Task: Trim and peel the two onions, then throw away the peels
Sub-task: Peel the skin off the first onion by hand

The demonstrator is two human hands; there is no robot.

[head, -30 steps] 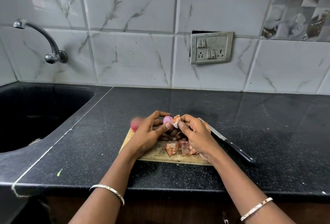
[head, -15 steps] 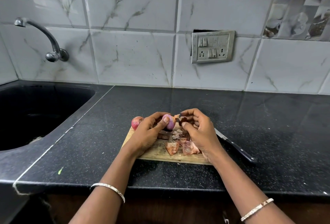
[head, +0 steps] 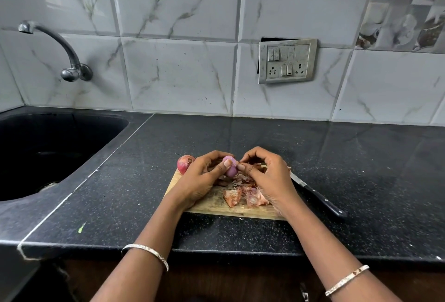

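Observation:
Over the wooden cutting board [head: 212, 205] my left hand [head: 204, 178] grips a small, mostly peeled pink onion [head: 231, 169]. My right hand [head: 267, 174] pinches at the onion's right side with thumb and forefinger, fingertips touching its skin. A second onion [head: 185, 163], still in its red skin, rests at the board's far left corner. Loose peels [head: 243, 195] lie in a heap on the board beneath my hands. A black-handled knife [head: 317, 199] lies on the counter just right of the board, its blade partly hidden by my right hand.
A black sink [head: 48, 152] with a curved steel tap [head: 60, 53] fills the left side. The black granite counter [head: 361, 169] runs right to the tiled wall, which carries a switch and socket panel [head: 287, 60]. The counter's front edge is close below my wrists.
The piece of peel my right hand was pulling from the onion is gone from its fingers. Both hands stay over the board, and my right fingertips are back against the onion.

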